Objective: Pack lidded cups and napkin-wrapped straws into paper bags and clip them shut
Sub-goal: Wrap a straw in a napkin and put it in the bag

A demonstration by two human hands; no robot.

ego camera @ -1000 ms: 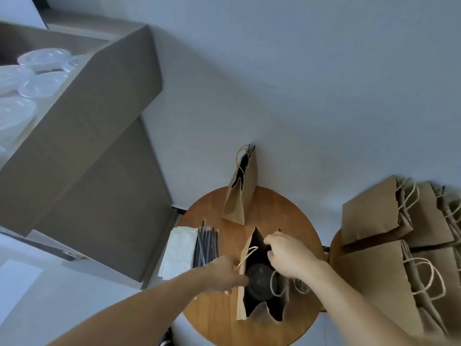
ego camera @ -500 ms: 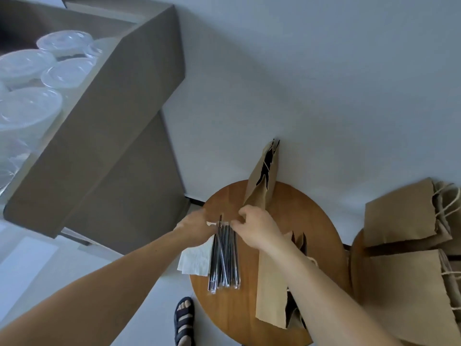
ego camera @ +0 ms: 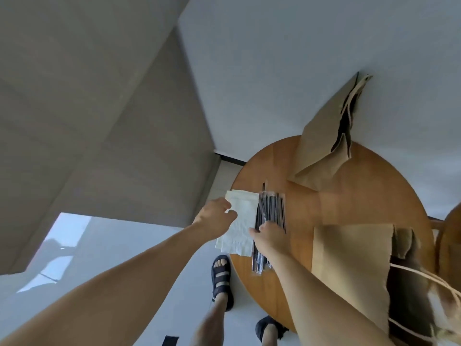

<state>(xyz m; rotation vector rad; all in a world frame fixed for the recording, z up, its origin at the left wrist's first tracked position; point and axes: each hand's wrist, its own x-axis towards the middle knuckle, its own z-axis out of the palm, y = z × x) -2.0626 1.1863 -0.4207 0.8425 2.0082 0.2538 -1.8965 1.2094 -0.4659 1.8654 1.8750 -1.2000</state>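
1. Cabinet (ego camera: 87, 121): a large grey block fills the left of the view. It is blurred, above a pale glossy floor (ego camera: 104, 250).
2. Left hand (ego camera: 214, 217): reaches in from lower left, knuckles up. The fingers (ego camera: 230, 213) are curled at the left edge of the napkins (ego camera: 243, 216) and pinch that edge. A bit of white paper shows between them.
3. Napkins: a white stack lying flat at the left rim of the desk (ego camera: 336, 208). Its near left corner overhangs the rim. The stack lies between the two hands, and its right edge touches the straws (ego camera: 272, 208).
4. Sandals (ego camera: 220, 275): two dark sandalled feet stand on the floor, just beside the desk's near left rim.
5. Straws: a bundle of dark straws in clear wrappers, lying lengthwise just right of the napkins.
6. Right hand (ego camera: 272, 238): lies across the middle of the bundle. Its fingers (ego camera: 253, 231) are bent down, and the foremost tip reaches the right edge of the napkins. I cannot tell whether they grip a straw, as the hand hides the contact.
7. Far bag (ego camera: 321, 151): brown paper, standing at the desk's far edge by the wall. Its mouth is pressed to a dark slit.
8. Near bag (ego camera: 349, 258): brown paper, right of the right forearm. Its mouth is open to the right, with a dark interior. The contents are not discernible.
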